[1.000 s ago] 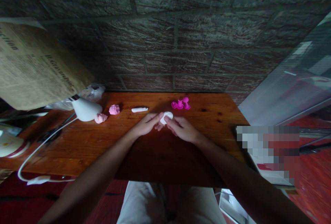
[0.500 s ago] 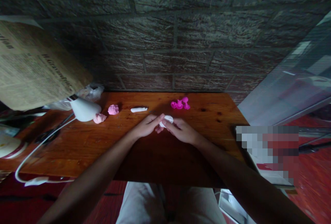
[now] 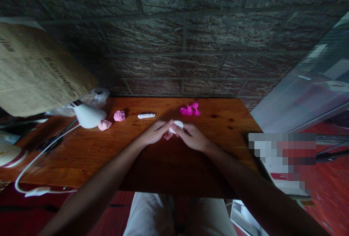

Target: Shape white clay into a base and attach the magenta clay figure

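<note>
Clock centred on the white lump, going left to right: jar (image 3: 12,154), cut off by the frame, between 8 and 9 o'clock; lampshade (image 3: 43,67), brown with printed lettering, about 10; white cord (image 3: 34,168) looping down over the tabletop (image 3: 92,156), between 8 and 9. White lamp base (image 3: 89,115) at 9, dark neck running up to the shade. Pale pink lump (image 3: 104,124) at 9, by the base's lower edge; can't tell if touching. Brighter pink lump (image 3: 119,116), also roughly 9, just beside it. White stick (image 3: 146,115) lying flat, between 9 and 10, near the left hand (image 3: 156,133). Left thumb and fingers pinch the white lump (image 3: 179,123) from its left side, other fingertips partly under it. Lump sits between both hands, mid-view, roundish, looks raised off the wood. Magenta pieces (image 3: 190,109), small cluster at 1 o'clock, near the far edge. Right hand (image 3: 194,137) at 4: thumb pressed onto the lump, fingers curled behind, mostly hidden. See-through panel (image 3: 305,83) between 2 and 3; pixelated patch (image 3: 283,161) between 3 and 4, contents unreadable. Brick wall (image 3: 207,32) fills 12.
</note>
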### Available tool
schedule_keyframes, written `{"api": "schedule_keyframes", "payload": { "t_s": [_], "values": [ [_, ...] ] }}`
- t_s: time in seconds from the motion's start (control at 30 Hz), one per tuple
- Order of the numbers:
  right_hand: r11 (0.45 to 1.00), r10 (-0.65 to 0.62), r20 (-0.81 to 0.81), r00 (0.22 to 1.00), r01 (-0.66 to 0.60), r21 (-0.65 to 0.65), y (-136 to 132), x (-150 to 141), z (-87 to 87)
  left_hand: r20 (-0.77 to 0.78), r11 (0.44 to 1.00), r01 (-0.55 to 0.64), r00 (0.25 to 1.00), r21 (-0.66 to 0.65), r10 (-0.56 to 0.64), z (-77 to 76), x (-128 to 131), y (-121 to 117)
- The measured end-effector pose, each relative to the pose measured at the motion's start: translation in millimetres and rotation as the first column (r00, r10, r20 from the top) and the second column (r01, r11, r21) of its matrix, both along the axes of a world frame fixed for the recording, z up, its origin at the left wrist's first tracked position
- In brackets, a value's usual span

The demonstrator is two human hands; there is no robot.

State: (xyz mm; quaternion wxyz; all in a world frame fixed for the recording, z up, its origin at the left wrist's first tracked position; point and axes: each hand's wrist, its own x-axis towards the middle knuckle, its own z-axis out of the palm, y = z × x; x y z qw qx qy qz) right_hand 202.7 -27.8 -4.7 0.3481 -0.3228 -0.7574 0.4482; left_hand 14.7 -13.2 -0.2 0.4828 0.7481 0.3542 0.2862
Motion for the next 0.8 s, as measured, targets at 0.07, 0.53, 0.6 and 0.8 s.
{"api": "schedule_keyframes", "payload": {
  "t_s": [0.07,0.53,0.6,0.8],
  "values": [
    [0.998,-0.062,0.013,0.998,0.062,-0.005,0.9,0.9,0.3,-0.004,1.0,-0.014,1.0,0.006,0.014,0.5,-0.4,-0.1],
    [0.99,-0.133,0.005,0.991,0.133,0.038,3.1,0.0,-0.7,0.061,0.999,0.023,0.998,-0.035,-0.021,0.7,0.8,-2.1],
    [0.989,-0.148,0.052,0.988,0.148,0.005,2.1,0.6,0.8,0.046,0.999,0.031,0.999,-0.036,-0.029,1.6,0.1,-1.9],
    [0.987,-0.154,0.118,0.981,0.158,-0.027,2.4,0.8,1.0,0.012,0.999,0.041,0.999,-0.004,-0.041,6.6,-3.5,-0.2]
  ]
}}
